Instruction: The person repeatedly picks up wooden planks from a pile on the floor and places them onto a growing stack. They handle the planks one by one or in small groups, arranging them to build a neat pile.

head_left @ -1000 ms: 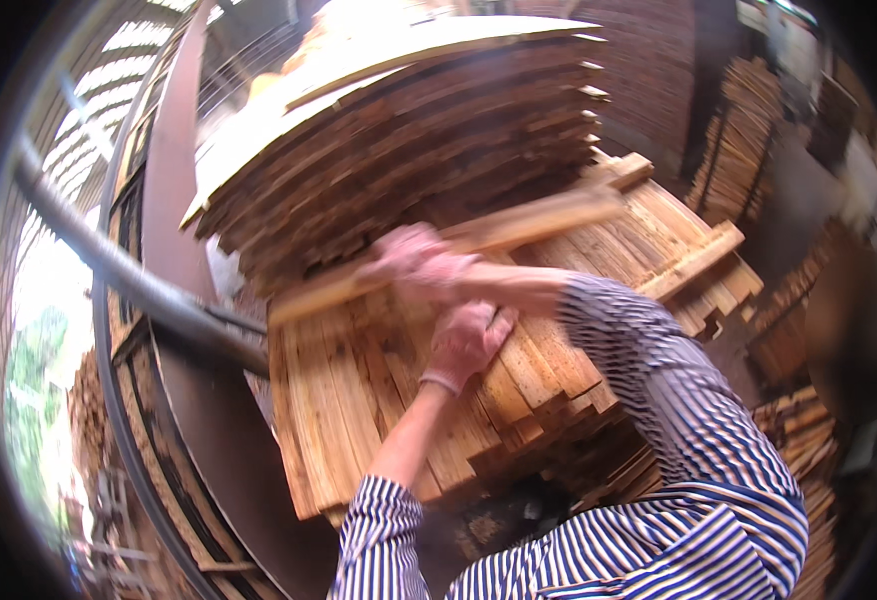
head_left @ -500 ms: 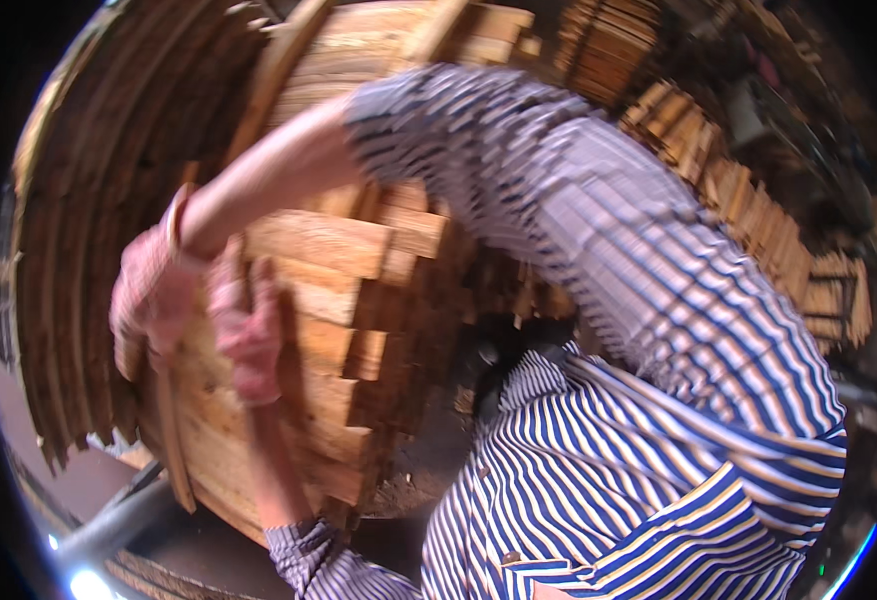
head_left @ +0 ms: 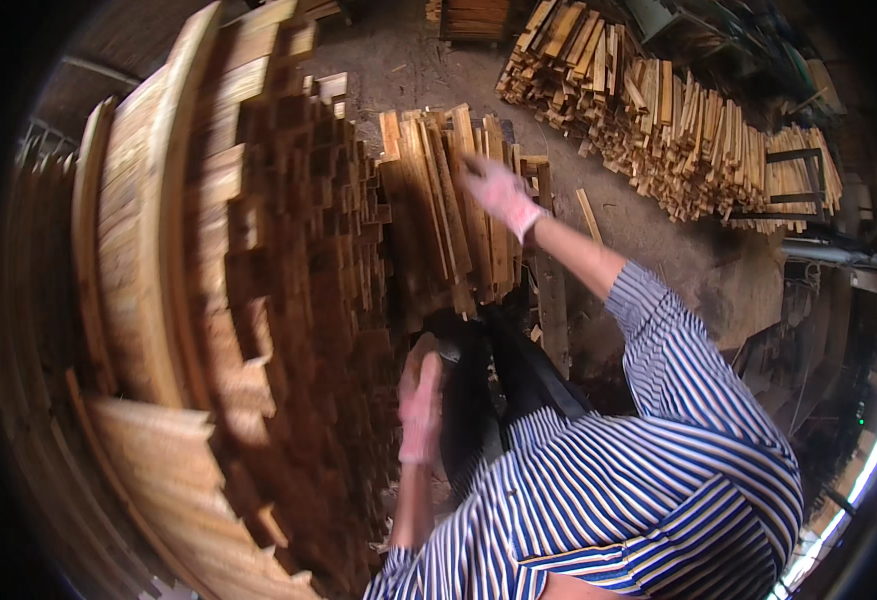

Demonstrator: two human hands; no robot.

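Observation:
Both my hands wear pink gloves with darker fingertips. My right hand [head_left: 502, 195] is stretched forward over a low pile of loose wooden boards [head_left: 421, 200], its fingers extended and nothing held in them. Whether the fingertips touch a board cannot be made out. Close to my body, beside the tall stack of sawn boards [head_left: 244, 390], my left hand [head_left: 420, 405] hangs with its fingers stretched out and holds nothing. It is slightly blurred. The board ends of that stack stick out unevenly on the side facing me.
A long heap of short wood strips [head_left: 659, 130] lies on the floor at the far right, beside a dark metal frame [head_left: 797, 180]. One loose strip [head_left: 589, 215] lies nearer. An upright wooden batten [head_left: 164, 230] lies along the tall stack at left.
My view has swung right, away from the top of the tall stack. Both hands have left those boards; the right now reaches over the low pile, the left has dropped beside my body.

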